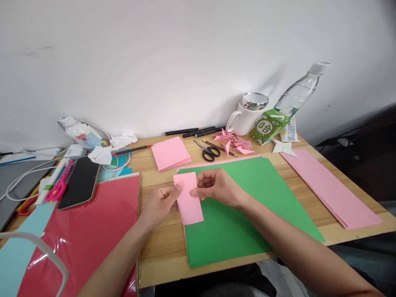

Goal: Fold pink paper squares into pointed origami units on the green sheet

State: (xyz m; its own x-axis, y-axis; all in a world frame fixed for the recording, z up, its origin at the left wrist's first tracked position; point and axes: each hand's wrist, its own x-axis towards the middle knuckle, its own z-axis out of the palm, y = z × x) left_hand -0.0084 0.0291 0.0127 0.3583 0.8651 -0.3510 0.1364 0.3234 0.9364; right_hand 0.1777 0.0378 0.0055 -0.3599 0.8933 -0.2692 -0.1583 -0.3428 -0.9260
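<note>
Both my hands hold a small folded pink paper (187, 198) just above the table, over the left edge of a stack of green sheets (247, 206). My left hand (161, 203) pinches its left edge with the thumb on top. My right hand (216, 187) pinches the right edge, fingers curled. The paper is a narrow upright rectangle, tilted slightly.
A stack of pink squares (170, 152), black scissors (208, 151), folded pink pieces (233, 144) and pens (198, 132) lie behind. Long pink strips (331, 187) at right. Red packet (83, 235), phone (79, 182), pink scissors (60, 185) at left. Mug (247, 113), carton (268, 126), bottle (298, 93) at back.
</note>
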